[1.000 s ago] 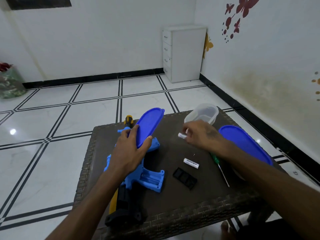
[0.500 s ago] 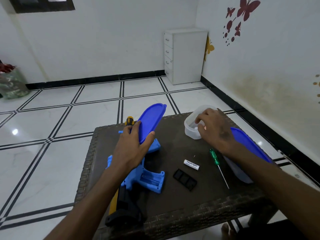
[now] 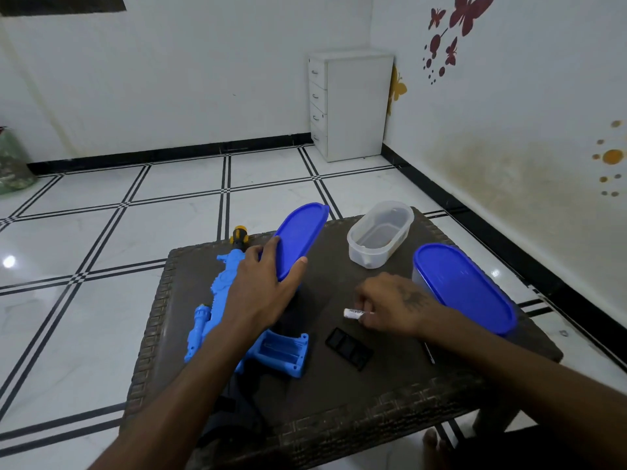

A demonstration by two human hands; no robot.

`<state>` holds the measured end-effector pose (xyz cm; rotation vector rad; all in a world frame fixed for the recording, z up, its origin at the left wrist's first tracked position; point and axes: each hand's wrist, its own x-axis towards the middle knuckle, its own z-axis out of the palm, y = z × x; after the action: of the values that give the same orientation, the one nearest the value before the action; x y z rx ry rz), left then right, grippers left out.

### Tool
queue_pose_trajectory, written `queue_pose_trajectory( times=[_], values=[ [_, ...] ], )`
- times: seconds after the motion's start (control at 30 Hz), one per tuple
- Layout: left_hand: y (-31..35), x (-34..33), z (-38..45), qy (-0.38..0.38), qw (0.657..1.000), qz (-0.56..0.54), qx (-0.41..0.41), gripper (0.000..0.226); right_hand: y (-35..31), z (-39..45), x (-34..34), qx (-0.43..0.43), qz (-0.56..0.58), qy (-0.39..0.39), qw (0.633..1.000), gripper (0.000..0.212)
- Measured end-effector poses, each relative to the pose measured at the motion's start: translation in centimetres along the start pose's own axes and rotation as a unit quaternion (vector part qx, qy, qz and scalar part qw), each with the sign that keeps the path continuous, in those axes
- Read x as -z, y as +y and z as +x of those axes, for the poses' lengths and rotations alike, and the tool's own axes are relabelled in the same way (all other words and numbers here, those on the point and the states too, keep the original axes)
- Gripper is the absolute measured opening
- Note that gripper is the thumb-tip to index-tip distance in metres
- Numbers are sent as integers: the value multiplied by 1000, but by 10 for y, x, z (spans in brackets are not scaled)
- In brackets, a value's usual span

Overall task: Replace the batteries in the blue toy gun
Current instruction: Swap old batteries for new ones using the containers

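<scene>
The blue toy gun (image 3: 217,300) lies on the dark wicker table (image 3: 339,418), muzzle pointing away from me. Its battery compartment (image 3: 281,351) faces up, open and empty. The black compartment cover (image 3: 349,347) lies loose to its right. My left hand (image 3: 264,290) rests over the gun and grips a blue oval lid (image 3: 300,237), tilted on edge. My right hand (image 3: 393,307) pinches a white battery (image 3: 353,313) at the table surface, just beyond the cover.
An open clear plastic container (image 3: 380,232) stands at the table's far side. A second container with a blue lid (image 3: 464,286) sits by my right forearm. A screwdriver tip (image 3: 429,354) pokes out under that arm. A white drawer cabinet (image 3: 349,103) stands in the room's corner.
My right hand carried one battery to the clear container, reached inside, then came back toward me and closed on the battery lying on the table. My left hand kept the lid.
</scene>
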<state>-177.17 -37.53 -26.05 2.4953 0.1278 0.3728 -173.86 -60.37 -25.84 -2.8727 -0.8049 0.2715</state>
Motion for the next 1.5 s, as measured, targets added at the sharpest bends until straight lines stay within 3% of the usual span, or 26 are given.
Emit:
queue_pose_trajectory(
  times=[0.17, 0.23, 0.47, 0.63, 0.8, 0.97, 1.3, 1.5],
  values=[
    [3, -3, 8, 2, 1000, 8, -2, 71, 21, 18, 41, -68, 41, 180, 980, 15],
    [7, -6, 12, 11, 1000, 5, 3, 71, 36, 31, 55, -107, 37, 207, 972, 17],
    [30, -32, 33, 15, 1000, 22, -16, 74, 71, 79, 58, -150, 72, 178, 970, 25],
    [53, -60, 51, -3, 998, 50, -42, 80, 100, 95, 62, -171, 199, 261, 929, 23],
    [86, -94, 76, -51, 990, 108, -70, 85, 124, 101, 70, -169, 339, 241, 893, 35],
    [107, -117, 91, -95, 982, 141, -78, 86, 143, 111, 68, -200, 310, 230, 900, 17],
    [106, -124, 100, -157, 969, 174, -83, 84, 154, 119, 71, -223, 256, 238, 910, 20],
    [104, -134, 92, -136, 971, 182, -80, 81, 153, 117, 56, -223, 290, 270, 891, 20]
  ],
)
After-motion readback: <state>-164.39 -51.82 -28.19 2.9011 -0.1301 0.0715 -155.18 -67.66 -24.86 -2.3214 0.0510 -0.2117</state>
